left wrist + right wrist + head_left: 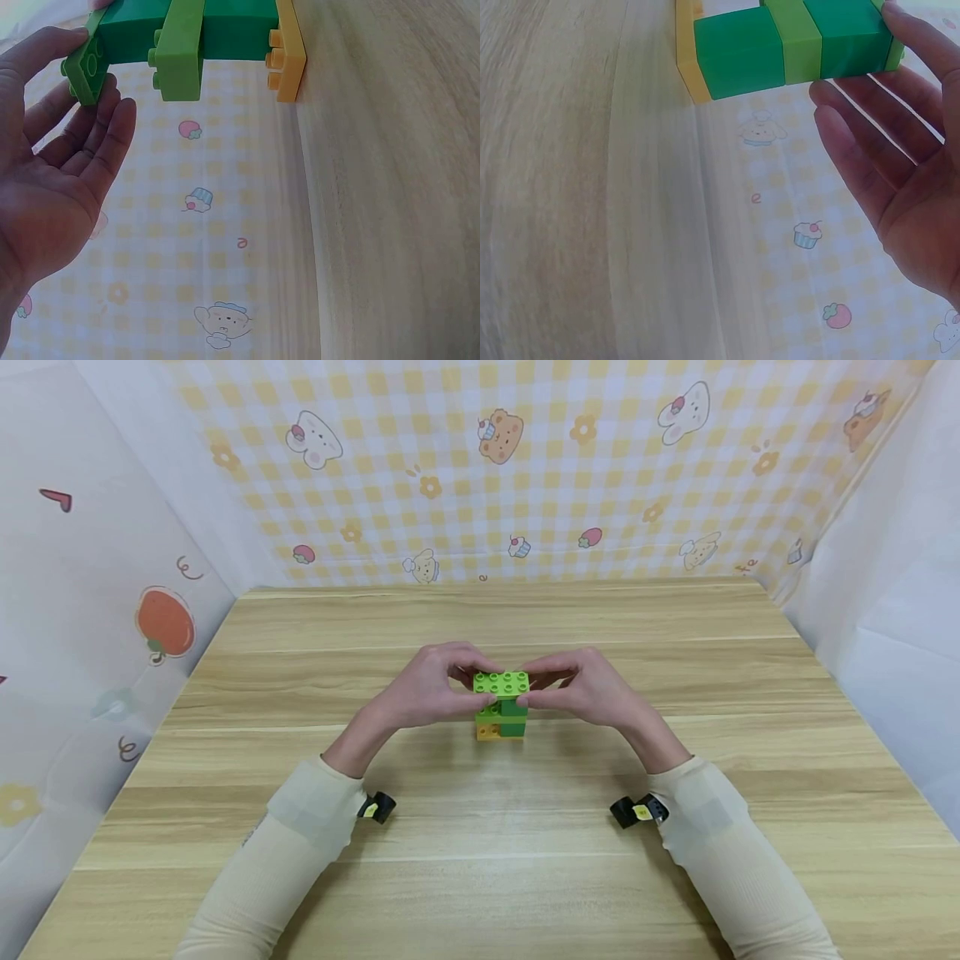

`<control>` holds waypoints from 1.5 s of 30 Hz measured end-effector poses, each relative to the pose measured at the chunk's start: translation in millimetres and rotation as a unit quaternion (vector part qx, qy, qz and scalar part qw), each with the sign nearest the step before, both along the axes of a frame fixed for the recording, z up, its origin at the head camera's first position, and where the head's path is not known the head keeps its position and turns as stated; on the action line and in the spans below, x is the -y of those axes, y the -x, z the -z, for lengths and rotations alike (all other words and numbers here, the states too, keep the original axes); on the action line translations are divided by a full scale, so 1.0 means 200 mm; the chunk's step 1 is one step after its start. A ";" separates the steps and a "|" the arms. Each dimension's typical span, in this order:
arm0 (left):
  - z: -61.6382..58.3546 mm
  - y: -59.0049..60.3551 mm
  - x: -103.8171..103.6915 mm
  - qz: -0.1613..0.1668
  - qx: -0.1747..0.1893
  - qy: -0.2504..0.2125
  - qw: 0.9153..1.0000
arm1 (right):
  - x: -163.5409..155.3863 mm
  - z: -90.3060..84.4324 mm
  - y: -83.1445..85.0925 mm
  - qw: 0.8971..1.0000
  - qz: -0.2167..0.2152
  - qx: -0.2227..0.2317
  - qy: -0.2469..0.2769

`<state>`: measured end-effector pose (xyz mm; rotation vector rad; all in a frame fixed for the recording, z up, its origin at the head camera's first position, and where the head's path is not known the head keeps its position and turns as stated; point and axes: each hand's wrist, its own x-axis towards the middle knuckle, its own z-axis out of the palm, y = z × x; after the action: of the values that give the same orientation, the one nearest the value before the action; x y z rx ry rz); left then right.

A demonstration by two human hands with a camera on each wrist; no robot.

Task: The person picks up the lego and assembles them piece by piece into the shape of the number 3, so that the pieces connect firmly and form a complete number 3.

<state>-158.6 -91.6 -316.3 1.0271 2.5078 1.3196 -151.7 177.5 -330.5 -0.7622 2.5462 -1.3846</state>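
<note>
Hands, left (423, 689) and right (592, 689), pinch light-green top brick (501, 682) of block stack (501, 718).

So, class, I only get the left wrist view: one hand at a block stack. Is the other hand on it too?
Observer: Yes. In the head view the right hand pinches the top block on the end opposite the left hand.
Operator: Where on the table is the stack?
Observer: Near the middle of the table, its yellow block at the bottom.
Operator: What do the arms wear?
Observer: Cream sleeves.
</note>
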 end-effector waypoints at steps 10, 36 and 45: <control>0.01 0.01 0.01 0.010 0.002 -0.014 1.000 | 0.00 0.00 0.01 1.000 -0.001 0.009 0.007; 0.08 0.02 0.05 0.036 0.087 0.055 0.994 | 0.00 0.00 -0.01 1.000 0.000 0.001 0.003; 0.09 0.02 0.04 0.021 0.089 0.079 0.993 | -0.01 0.02 0.00 1.000 -0.005 0.013 0.008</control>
<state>-162.1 -100.1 -333.5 0.8841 2.3992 1.1265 -151.4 179.4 -333.6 -0.7530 2.5106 -1.4053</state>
